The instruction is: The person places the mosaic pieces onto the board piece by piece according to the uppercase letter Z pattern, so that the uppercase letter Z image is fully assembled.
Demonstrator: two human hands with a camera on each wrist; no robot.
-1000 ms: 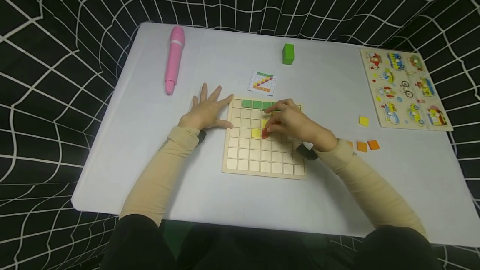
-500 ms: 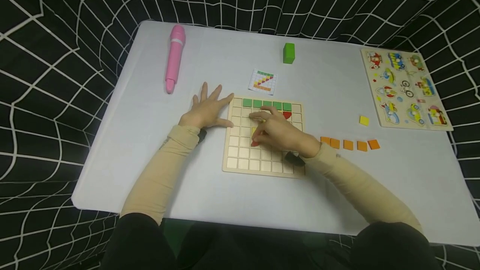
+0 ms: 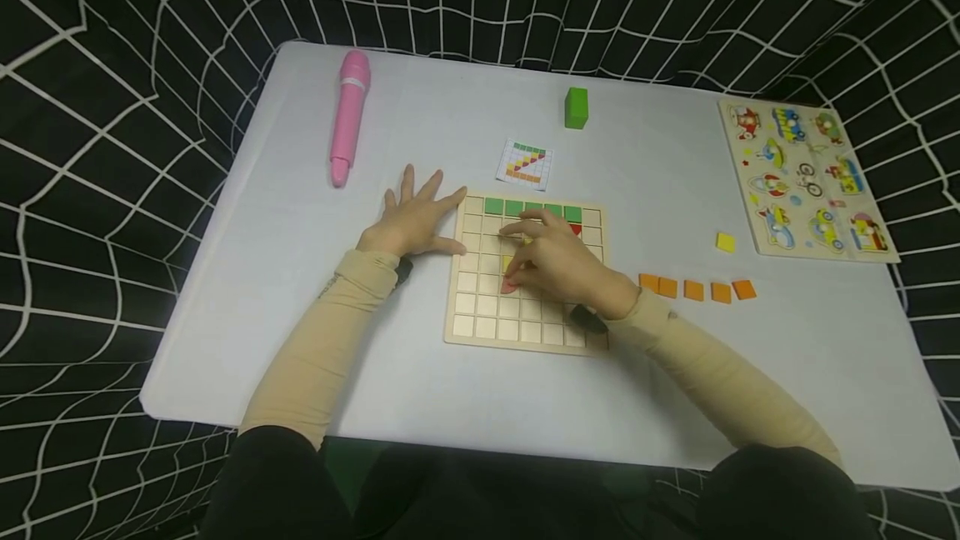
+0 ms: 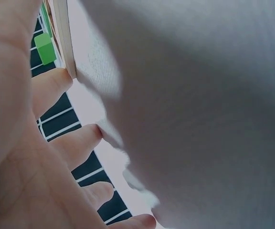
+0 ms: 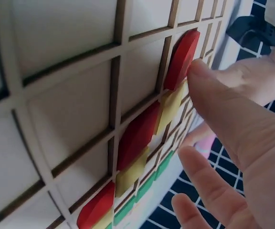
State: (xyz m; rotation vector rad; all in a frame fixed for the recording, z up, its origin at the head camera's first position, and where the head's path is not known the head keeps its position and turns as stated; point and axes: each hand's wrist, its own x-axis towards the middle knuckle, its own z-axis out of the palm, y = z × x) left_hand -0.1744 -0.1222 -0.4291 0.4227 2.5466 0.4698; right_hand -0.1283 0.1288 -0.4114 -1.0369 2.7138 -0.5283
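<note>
My right hand (image 3: 558, 263) is over a wooden grid board (image 3: 486, 329), pinching a small red tile (image 3: 509, 286) at one of its cells. In the right wrist view, the thumb tip is against this red tile (image 5: 182, 59), which sits slightly tilted in the cell. Yellow tiles (image 5: 169, 109) and two more red tiles (image 5: 140, 133) run in a diagonal line beside it. A row of green tiles (image 3: 494, 206) fills part of the board's far side. My left hand (image 3: 407, 222) lies spread on the table, with thumb and a fingertip touching the board's left edge.
A pattern card (image 3: 524, 163) lies just beyond the board, with a green block (image 3: 576, 108) behind it. Several orange tiles (image 3: 693, 290) and one yellow tile (image 3: 725, 242) lie to the right. A picture puzzle (image 3: 810, 182) and pink microphone (image 3: 348, 119) flank the table.
My right hand has moved the red tile left and nearer to me, from beside the yellow tile to a cell below it. My left hand has stayed in place.
</note>
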